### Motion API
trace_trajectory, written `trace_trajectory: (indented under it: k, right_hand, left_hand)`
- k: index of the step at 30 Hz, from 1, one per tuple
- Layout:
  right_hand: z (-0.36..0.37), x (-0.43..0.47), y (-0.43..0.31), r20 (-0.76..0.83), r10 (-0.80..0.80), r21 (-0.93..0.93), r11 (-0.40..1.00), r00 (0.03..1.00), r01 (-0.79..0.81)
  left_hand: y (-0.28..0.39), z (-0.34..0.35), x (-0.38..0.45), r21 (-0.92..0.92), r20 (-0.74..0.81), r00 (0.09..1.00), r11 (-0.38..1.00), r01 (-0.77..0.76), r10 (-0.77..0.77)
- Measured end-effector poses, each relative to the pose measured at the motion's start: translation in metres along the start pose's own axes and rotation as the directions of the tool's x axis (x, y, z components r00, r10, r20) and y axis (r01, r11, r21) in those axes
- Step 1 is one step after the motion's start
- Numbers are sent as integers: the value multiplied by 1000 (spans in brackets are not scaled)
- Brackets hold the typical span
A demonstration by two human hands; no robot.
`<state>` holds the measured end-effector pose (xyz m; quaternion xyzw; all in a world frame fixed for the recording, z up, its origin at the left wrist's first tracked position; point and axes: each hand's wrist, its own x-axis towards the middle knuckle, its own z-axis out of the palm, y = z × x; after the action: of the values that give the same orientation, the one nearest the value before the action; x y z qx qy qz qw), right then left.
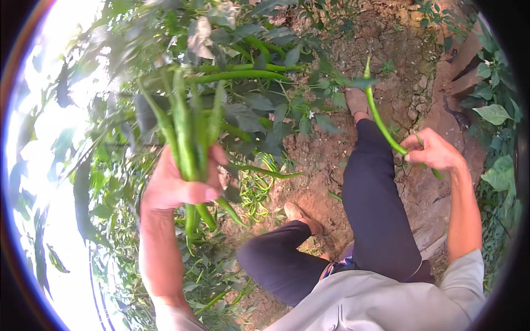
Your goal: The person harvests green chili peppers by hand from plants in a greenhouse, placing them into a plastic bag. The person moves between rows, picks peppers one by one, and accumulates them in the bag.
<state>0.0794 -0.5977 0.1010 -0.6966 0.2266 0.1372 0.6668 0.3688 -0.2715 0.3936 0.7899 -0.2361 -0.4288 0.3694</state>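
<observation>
My left hand (186, 182) is closed around a bunch of long green chili peppers (184, 124), their upper ends spread above the fist and their lower ends hanging below it. At the right, my right hand (428, 151) pinches a curved green chili pepper (381, 120) by its lower part; another green piece shows beneath the fingers. Long green peppers (248, 75) lie among the leaves just above the left hand. Between my hands, a heap of green peppers (254, 190) rests on the ground beside the plants.
Leafy pepper plants (265, 99) fill the left and upper middle. My shoes (304, 219) stand on cracked reddish soil (319, 165). A single pepper (334, 196) lies near my leg. More plants (497, 113) line the right edge, beside brown sheeting or soil whose material is unclear.
</observation>
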Motion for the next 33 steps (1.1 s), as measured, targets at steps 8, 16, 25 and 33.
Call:
trace_trajectory:
  k: [8,16,25,33]
  right_hand:
    - [59,-143,-7,-185,-147,133,976,972,173]
    - [148,-202,-75,11,-499,-51,865,866,499]
    - [229,-180,-97,364,-406,-398,746,838,534]
    - [315,-135,-164,123,-493,-181,842,861,508]
  left_hand:
    - [2,106,-67,111,260,956,979,-171,137]
    - [-107,177,-128,-706,-117,966,665,-243,229]
    - [-222,201,-175,-897,-420,907,134,-421,35]
    - [-288,210,-194,-782,-613,790,162,-602,-27]
